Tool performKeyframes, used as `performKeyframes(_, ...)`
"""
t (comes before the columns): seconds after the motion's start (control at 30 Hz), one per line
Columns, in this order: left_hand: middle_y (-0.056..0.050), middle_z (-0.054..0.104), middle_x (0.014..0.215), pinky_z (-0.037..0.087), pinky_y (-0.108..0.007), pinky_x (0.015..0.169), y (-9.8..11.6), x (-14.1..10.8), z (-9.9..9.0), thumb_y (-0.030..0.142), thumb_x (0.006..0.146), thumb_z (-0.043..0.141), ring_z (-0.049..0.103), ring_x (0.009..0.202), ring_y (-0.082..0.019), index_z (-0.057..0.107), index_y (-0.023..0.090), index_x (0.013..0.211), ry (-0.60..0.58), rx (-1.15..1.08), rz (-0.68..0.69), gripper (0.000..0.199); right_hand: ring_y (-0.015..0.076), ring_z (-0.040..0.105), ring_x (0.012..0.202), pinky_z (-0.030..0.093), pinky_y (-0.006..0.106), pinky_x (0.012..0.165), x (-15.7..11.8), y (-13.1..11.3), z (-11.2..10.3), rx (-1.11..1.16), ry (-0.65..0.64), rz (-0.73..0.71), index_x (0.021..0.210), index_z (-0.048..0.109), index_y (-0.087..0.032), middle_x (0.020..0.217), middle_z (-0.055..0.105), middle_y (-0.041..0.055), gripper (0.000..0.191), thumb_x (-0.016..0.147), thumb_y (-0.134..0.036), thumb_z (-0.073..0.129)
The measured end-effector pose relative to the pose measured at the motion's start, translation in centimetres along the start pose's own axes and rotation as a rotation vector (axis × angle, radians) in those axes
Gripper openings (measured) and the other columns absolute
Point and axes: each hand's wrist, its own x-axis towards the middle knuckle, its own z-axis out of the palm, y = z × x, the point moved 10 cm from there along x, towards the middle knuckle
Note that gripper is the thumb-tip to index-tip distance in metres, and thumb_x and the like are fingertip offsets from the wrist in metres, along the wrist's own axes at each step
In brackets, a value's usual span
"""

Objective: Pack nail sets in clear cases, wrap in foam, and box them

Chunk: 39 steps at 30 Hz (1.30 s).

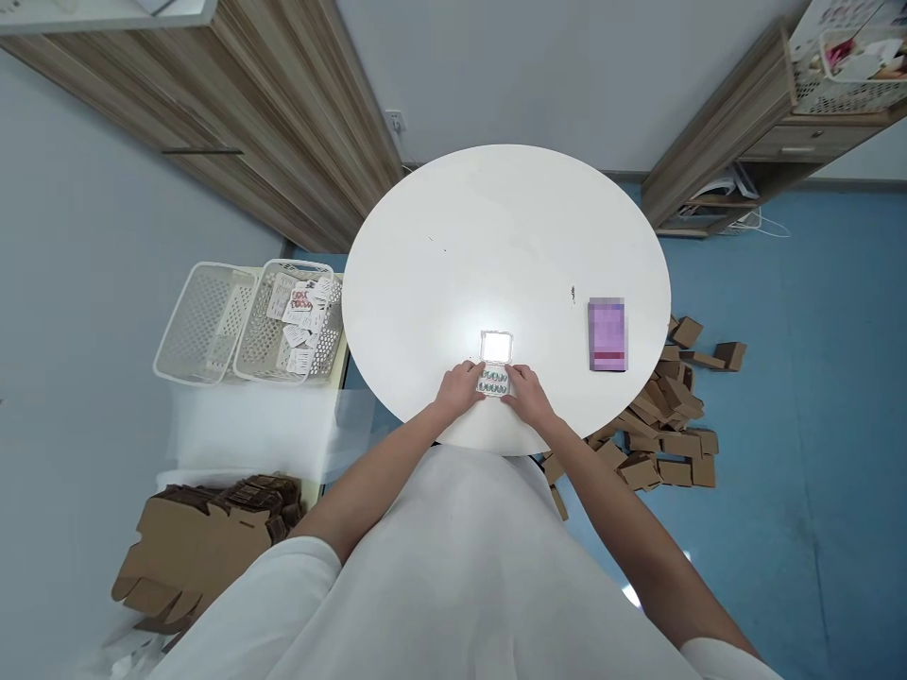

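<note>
A small clear hinged case (494, 381) lies near the front edge of the white round table (496, 236). Its lid (496, 347) stands raised on the far side, with a bright white inner face. Two rows of small green pieces, resembling press-on nails, fill the lower part. My left hand (462, 387) grips the case's left side, thumb and fingers at the edge. On the opposite side my right hand (528, 394) holds the right edge the same way.
A purple box or pad (607, 334) lies at the table's right. Two white baskets stand left, one basket (287, 321) holding cards. Small brown boxes (662, 406) are heaped on the floor at right. Flattened cardboard (202, 543) is stacked lower left.
</note>
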Motion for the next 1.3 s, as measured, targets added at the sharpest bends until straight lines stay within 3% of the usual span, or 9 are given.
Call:
performKeyframes(0.33, -0.008, 0.05, 0.109, 0.04, -0.035, 0.08, -0.3, -0.3, 0.0, 0.023, 0.066, 0.066, 0.048, 0.101, -0.025, 0.036, 0.022, 0.127, 0.088, -0.197, 0.017, 0.068, 0.0281, 0.04, 0.111, 0.039, 0.045, 0.091, -0.2, -0.2, 0.0, 0.055, 0.026, -0.004, 0.132, 0.029, -0.025, 0.121, 0.04, 0.0098, 0.067, 0.071, -0.017, 0.055)
performKeyframes(0.47, -0.01, 0.048, 0.111, 0.042, -0.035, 0.08, -1.6, -1.3, 0.8, 0.025, 0.064, 0.068, 0.051, 0.098, -0.023, 0.032, 0.02, 0.13, 0.095, -0.428, -0.084, 0.075, 0.0278, 0.036, 0.116, 0.038, 0.045, 0.094, -0.7, 0.3, 0.3, 0.161, 0.021, 0.051, 0.136, 0.021, -0.025, 0.125, 0.038, 0.0093, 0.076, 0.069, -0.02, 0.056)
performKeyframes(0.7, -0.009, 0.052, 0.108, 0.046, -0.031, 0.078, -3.9, -2.2, 2.5, 0.017, 0.064, 0.066, 0.054, 0.086, -0.015, 0.045, 0.017, 0.122, 0.113, -0.836, -0.265, 0.062, 0.0194, 0.051, 0.101, 0.05, 0.034, 0.081, -1.2, 2.0, 0.7, 0.526, 0.046, 0.228, 0.134, 0.023, -0.027, 0.124, 0.038, 0.0079, 0.074, 0.068, -0.022, 0.055)
performKeyframes(0.93, -0.004, 0.058, 0.09, 0.045, -0.029, 0.076, -2.4, -2.4, 2.8, 0.016, 0.068, 0.059, 0.053, 0.076, -0.012, 0.057, 0.018, 0.109, 0.066, -1.036, -0.252, 0.042, 0.0162, 0.055, 0.093, 0.051, 0.031, 0.077, -0.8, 1.8, 0.7, 0.573, 0.009, 0.249, 0.126, 0.039, -0.024, 0.115, 0.049, 0.0056, 0.065, 0.064, -0.009, 0.047)
performKeyframes(1.03, -0.003, 0.059, 0.083, 0.045, -0.029, 0.074, -1.7, -2.9, 2.5, 0.018, 0.071, 0.056, 0.053, 0.072, -0.012, 0.059, 0.018, 0.106, 0.072, -1.082, -0.25, 0.035, 0.0162, 0.057, 0.09, 0.051, 0.032, 0.078, -1.0, 1.1, 0.3, 0.61, 0.026, 0.25, 0.123, 0.043, -0.021, 0.115, 0.05, 0.0065, 0.061, 0.063, -0.01, 0.046)
performKeyframes(1.3, -0.007, 0.062, 0.097, 0.048, -0.032, 0.076, -1.9, -4.9, -0.7, 0.032, 0.072, 0.062, 0.058, 0.086, -0.015, 0.055, 0.018, 0.109, 0.164, -1.417, -0.236, 0.04, 0.0189, 0.054, 0.102, 0.049, 0.034, 0.082, -3.0, -2.7, -3.4, 0.79, 0.259, 0.216, 0.121, 0.045, -0.024, 0.119, 0.046, 0.008, 0.053, 0.068, -0.018, 0.049)
